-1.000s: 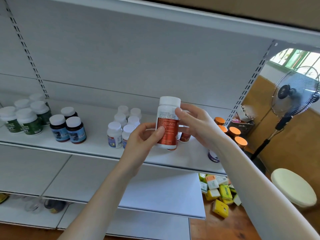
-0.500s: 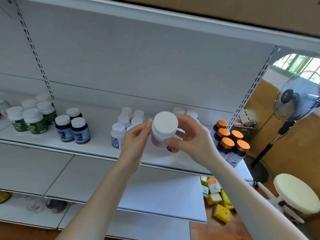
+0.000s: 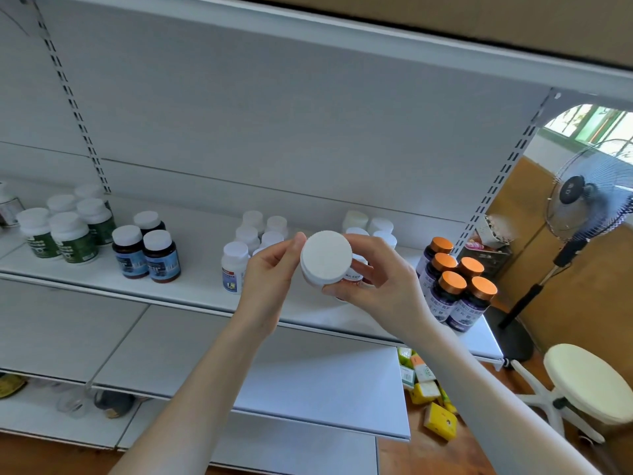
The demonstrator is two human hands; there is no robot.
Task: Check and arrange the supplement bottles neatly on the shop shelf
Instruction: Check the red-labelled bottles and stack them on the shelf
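Here the checking step is in hand: the left hand and right hand hold one supplement bottle just in front of the shelf, cap tilted toward the camera, each grip curled round its sides. Next it probably needs turning upright and setting among the white-capped group behind, partly hidden by the hands. The orange-capped bottles crowd the right, and the small white bottles stand close on the left.

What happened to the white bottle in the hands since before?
The white-capped bottle was tipped: a second ago it stood upright showing its red label, now its cap faces the camera. The left hand and right hand still hold it. The shelf bottles stayed put.
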